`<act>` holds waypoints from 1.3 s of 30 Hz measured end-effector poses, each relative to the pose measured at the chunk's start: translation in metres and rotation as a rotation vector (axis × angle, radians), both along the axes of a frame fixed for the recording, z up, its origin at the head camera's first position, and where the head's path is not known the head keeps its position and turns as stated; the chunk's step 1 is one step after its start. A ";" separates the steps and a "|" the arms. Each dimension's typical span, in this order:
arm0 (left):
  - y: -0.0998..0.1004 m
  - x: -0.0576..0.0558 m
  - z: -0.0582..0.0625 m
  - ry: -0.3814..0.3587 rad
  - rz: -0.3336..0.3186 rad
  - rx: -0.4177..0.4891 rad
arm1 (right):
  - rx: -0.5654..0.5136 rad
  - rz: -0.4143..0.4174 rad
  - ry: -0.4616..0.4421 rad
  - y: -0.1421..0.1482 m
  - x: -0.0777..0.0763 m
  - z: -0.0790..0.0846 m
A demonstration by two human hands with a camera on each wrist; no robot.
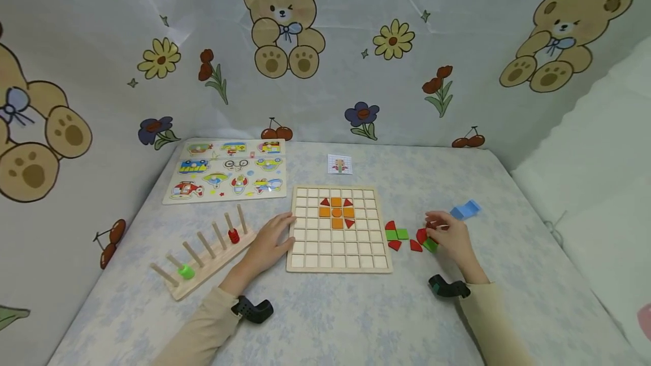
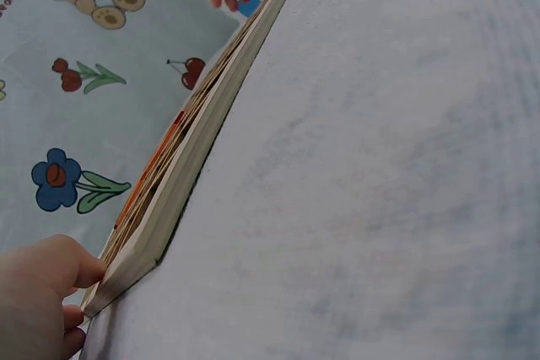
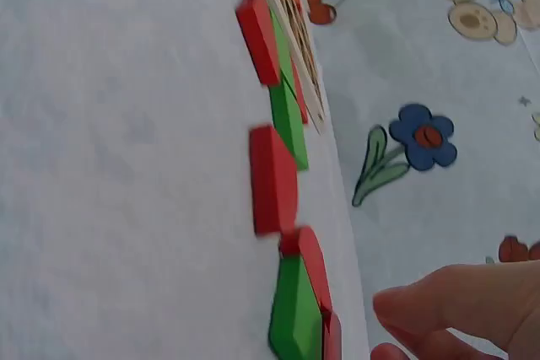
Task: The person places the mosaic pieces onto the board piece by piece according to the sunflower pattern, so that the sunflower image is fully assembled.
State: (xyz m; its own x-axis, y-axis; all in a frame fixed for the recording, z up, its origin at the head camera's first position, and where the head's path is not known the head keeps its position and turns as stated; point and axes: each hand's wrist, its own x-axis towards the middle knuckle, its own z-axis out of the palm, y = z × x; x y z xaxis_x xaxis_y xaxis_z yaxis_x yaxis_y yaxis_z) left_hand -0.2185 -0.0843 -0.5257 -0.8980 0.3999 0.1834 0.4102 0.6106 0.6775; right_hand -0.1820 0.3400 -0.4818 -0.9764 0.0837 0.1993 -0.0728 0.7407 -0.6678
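Note:
My left hand rests at the left edge of a square wooden grid board, with fingertips and thumb touching its rim. Near the board's upper middle, orange squares surround an orange circle, and red triangles sit at three corners. On the right, my right hand hovers over loose red and green pieces, thumb and fingers slightly apart. Below its fingers lie a green square and red quarter-circle pieces. Dark red shows between the fingers in the head view; I cannot tell whether it is held.
A peg stand with a red and a green bead is left of my left hand. Behind it lies a vehicle puzzle board. A small pattern card lies behind the grid board. A blue block is beyond my right hand.

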 end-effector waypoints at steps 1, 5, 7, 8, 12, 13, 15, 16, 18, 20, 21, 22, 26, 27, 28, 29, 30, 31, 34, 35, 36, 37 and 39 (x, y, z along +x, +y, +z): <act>0.000 0.000 -0.001 0.001 -0.003 0.000 | 0.005 -0.017 -0.006 0.007 0.002 -0.001; 0.000 0.000 -0.001 -0.008 -0.009 0.004 | -0.004 -0.054 -0.052 0.027 0.006 -0.011; 0.000 0.000 0.000 -0.011 -0.010 0.005 | -0.027 -0.053 -0.059 0.032 0.005 -0.016; 0.000 0.000 0.000 -0.011 -0.009 0.004 | -0.041 -0.055 -0.057 0.033 0.004 -0.018; -0.002 0.001 0.003 -0.013 -0.006 0.019 | -0.051 -0.064 -0.014 0.031 0.001 -0.023; -0.001 0.001 0.004 -0.014 -0.005 0.023 | -0.045 -0.068 -0.002 0.030 0.001 -0.024; -0.001 0.001 0.003 -0.013 -0.009 0.029 | -0.025 -0.075 0.016 0.026 0.002 -0.026; -0.001 0.001 0.003 -0.013 -0.010 0.028 | -0.018 -0.071 0.022 0.025 0.002 -0.026; 0.000 0.001 0.003 -0.010 -0.013 0.024 | -0.011 -0.035 0.036 0.022 0.002 -0.027; 0.000 0.001 0.003 -0.005 -0.014 0.018 | -0.018 0.016 0.041 0.019 0.002 -0.028; 0.000 0.001 0.003 -0.008 -0.012 0.017 | -0.022 0.044 0.043 0.019 0.001 -0.028; 0.000 0.002 0.004 -0.007 -0.011 0.016 | -0.030 0.068 0.039 0.018 0.001 -0.029; -0.001 0.002 0.005 -0.002 -0.007 0.018 | -0.050 0.101 0.026 0.017 0.000 -0.029; -0.001 0.002 0.006 0.000 -0.007 0.020 | -0.047 0.098 0.026 0.017 0.000 -0.029; -0.001 0.002 0.006 0.003 -0.008 0.019 | -0.042 0.091 0.023 0.017 0.000 -0.029; -0.001 0.002 0.005 0.006 -0.009 0.020 | -0.037 0.082 0.020 0.018 0.000 -0.029; -0.001 0.003 0.005 0.009 -0.011 0.016 | -0.033 0.071 0.019 0.018 0.000 -0.028; -0.001 0.003 0.005 0.010 -0.012 0.015 | -0.032 0.062 0.016 0.018 0.001 -0.028; 0.000 0.003 0.004 0.013 -0.014 0.018 | -0.040 0.043 0.006 0.019 0.001 -0.027; 0.000 0.003 0.004 0.012 -0.013 0.020 | -0.048 0.039 0.005 0.019 0.001 -0.027; 0.000 0.003 0.004 0.013 -0.013 0.022 | -0.055 0.038 0.005 0.019 0.001 -0.027; 0.000 0.003 0.004 0.011 -0.013 0.026 | -0.062 0.035 0.005 0.020 0.001 -0.027; 0.000 0.003 0.005 0.009 -0.013 0.030 | -0.062 0.027 0.012 0.020 0.001 -0.028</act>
State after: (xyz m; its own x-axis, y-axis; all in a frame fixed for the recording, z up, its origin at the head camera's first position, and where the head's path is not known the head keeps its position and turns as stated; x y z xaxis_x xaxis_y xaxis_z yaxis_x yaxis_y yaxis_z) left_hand -0.2151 -0.0847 -0.5208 -0.8913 0.4055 0.2030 0.4237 0.5850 0.6915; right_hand -0.1815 0.3597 -0.5100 -0.9760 0.0698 0.2062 -0.1006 0.6954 -0.7115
